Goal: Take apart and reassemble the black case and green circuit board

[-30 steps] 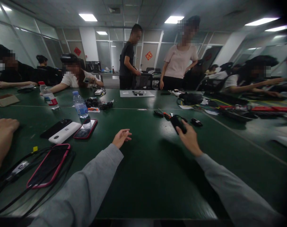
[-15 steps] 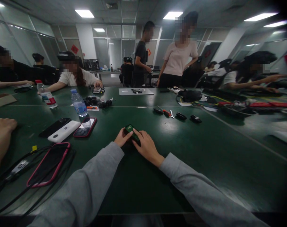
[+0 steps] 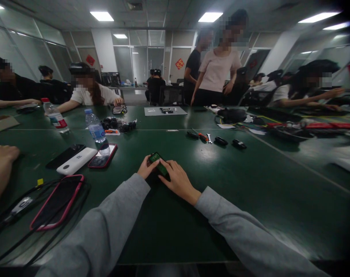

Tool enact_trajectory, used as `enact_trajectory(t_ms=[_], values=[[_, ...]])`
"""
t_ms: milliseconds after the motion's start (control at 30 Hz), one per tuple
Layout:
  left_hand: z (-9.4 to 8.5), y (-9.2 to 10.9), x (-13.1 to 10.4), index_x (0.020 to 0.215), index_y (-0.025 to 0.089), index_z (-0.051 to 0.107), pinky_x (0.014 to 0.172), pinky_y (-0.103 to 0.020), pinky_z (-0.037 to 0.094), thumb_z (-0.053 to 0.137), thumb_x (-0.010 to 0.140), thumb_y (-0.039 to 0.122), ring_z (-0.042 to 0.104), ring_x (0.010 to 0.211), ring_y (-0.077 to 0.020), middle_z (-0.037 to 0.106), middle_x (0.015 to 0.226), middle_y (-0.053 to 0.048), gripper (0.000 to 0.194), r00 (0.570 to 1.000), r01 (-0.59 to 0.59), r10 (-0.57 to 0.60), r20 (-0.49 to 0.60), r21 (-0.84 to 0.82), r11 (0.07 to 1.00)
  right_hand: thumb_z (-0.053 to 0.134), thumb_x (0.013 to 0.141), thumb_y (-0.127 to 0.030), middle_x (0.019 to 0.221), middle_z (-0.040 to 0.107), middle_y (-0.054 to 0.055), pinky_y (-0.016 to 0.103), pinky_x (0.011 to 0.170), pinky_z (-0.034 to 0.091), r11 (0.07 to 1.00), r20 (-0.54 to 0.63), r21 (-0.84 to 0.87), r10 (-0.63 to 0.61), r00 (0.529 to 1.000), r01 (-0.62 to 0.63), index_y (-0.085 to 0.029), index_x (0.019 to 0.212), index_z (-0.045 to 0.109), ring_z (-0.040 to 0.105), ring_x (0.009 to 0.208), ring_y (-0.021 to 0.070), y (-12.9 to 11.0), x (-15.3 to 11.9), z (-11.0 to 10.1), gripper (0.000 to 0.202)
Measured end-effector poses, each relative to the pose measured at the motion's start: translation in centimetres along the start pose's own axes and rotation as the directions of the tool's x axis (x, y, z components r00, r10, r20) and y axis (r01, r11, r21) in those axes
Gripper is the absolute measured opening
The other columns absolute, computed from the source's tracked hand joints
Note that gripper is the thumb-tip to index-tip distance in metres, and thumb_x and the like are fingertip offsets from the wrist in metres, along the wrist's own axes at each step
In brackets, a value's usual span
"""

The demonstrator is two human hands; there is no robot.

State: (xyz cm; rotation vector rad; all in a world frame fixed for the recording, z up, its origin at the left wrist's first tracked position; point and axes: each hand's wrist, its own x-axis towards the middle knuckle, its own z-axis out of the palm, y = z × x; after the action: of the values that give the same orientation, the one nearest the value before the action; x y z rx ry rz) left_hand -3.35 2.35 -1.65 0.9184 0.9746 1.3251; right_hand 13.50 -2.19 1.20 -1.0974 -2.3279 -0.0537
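A small dark device with a green face [image 3: 155,157] is between my two hands, just above or on the green table [image 3: 175,227]. My left hand [image 3: 146,167] grips its left end, thumb on the face. Around its right side are the fingers of my right hand [image 3: 178,179], with fingertips on the green surface. The device's underside is hidden. Beyond my hands lie an orange and black screwdriver [image 3: 203,137], a small wrench [image 3: 209,138] and black objects, one of them [image 3: 239,144] farthest right.
To the left are a white power bank [image 3: 77,161], a red-edged phone [image 3: 102,156], a pink-framed phone [image 3: 58,202] with cables, and two bottles, the nearer blue-capped [image 3: 95,127]. Another person's hand [image 3: 3,154] rests at the left edge. People stand and sit beyond the table.
The device is tilted slightly differently, with more of its green face showing. My hands have shifted a little. In the background, the standing person in black has moved right, behind the one in pink.
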Motion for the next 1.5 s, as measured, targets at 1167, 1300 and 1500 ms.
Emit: enact_trajectory(t_ms=[1167,1300,1500], values=[[0.3,1.6,-1.3,0.11,0.023,0.057,0.072,-0.03,0.049,0.073,0.063,0.037,0.06,0.086,-0.0186,0.063,0.1,-0.006,0.052,0.996,0.006,-0.005,0.089,-0.012,1.0,0.049,0.087,-0.046,0.107,0.054,0.009,0.037,0.088,0.046,0.704,0.098,0.648,0.3,0.949,-0.29,-0.018,0.133,0.03,0.055,0.099,0.0179,1.1,-0.2,0.9,0.057],[0.4,1.8,-1.4,0.11,0.023,0.057,0.069,-0.028,0.049,0.073,0.063,0.037,0.06,0.083,-0.0174,0.063,0.1,-0.005,0.052,0.996,0.014,-0.014,0.087,-0.006,1.0,0.048,0.088,-0.045,0.105,0.055,0.009,0.035,0.084,0.047,0.707,0.104,0.648,0.284,0.953,-0.282,-0.018,0.131,0.032,0.056,0.095,0.0174,1.2,-0.2,0.9,0.054],[0.2,1.6,-1.2,0.111,0.023,0.058,0.071,-0.03,0.05,0.073,0.063,0.037,0.06,0.084,-0.0179,0.062,0.101,-0.006,0.053,0.995,0.004,-0.003,0.103,-0.005,1.0,0.045,0.089,-0.046,0.103,0.056,0.008,0.033,0.077,0.049,0.702,0.131,0.656,0.258,0.957,-0.279,-0.018,0.13,0.034,0.057,0.089,0.0163,1.0,-0.2,0.5,0.051]])
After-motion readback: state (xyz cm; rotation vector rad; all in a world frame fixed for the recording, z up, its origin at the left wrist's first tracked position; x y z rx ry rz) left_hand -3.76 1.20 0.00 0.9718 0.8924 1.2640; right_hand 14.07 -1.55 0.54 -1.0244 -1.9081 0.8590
